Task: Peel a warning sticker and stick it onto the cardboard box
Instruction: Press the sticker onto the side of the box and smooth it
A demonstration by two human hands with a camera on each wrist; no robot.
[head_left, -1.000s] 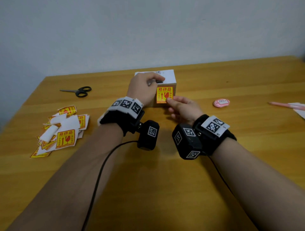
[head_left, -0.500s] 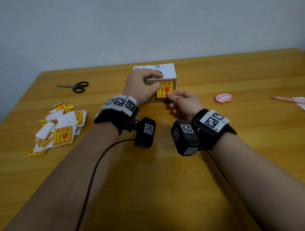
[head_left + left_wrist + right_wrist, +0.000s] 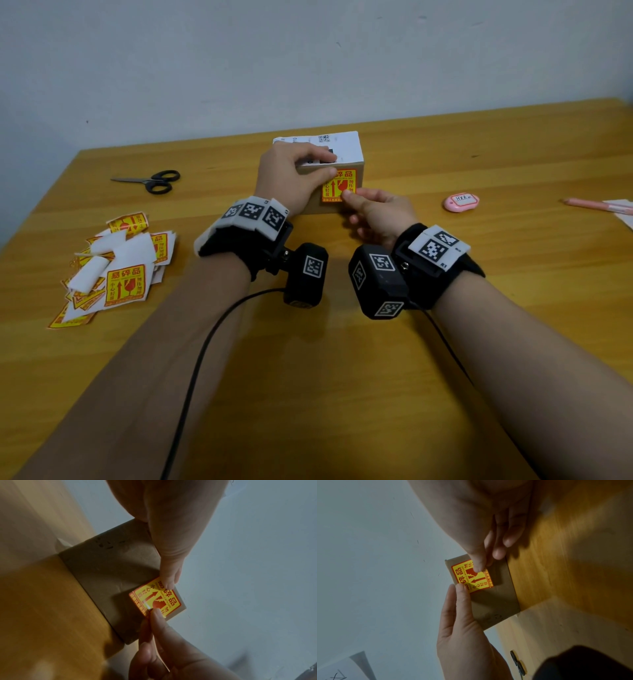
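A small cardboard box [image 3: 308, 205] with a white label on top stands at the table's middle. My left hand [image 3: 294, 178] grips it from above, fingers over the top, thumb [image 3: 169, 577] pressing the upper left corner of the yellow and red warning sticker [image 3: 339, 186] against the front face. My right hand [image 3: 373, 212] pinches the sticker's lower right corner between thumb [image 3: 477, 563] and finger. The sticker's [image 3: 471, 577] lower edge stands off the box [image 3: 496, 601] and casts a shadow on it. A thin paper strip shows in the right hand [image 3: 163, 649]; what it is I cannot tell.
A pile of stickers and white backing papers [image 3: 116, 270] lies at the left. Black scissors [image 3: 150, 181] lie far left. A pink oval object [image 3: 460, 202], a pink pen [image 3: 596, 205] and white paper [image 3: 625, 214] sit to the right. A wall runs behind the table.
My left thumb has come down from the box's top edge onto the sticker's upper left corner. The right hand stays at the sticker's lower right corner. The head view has shifted slightly.
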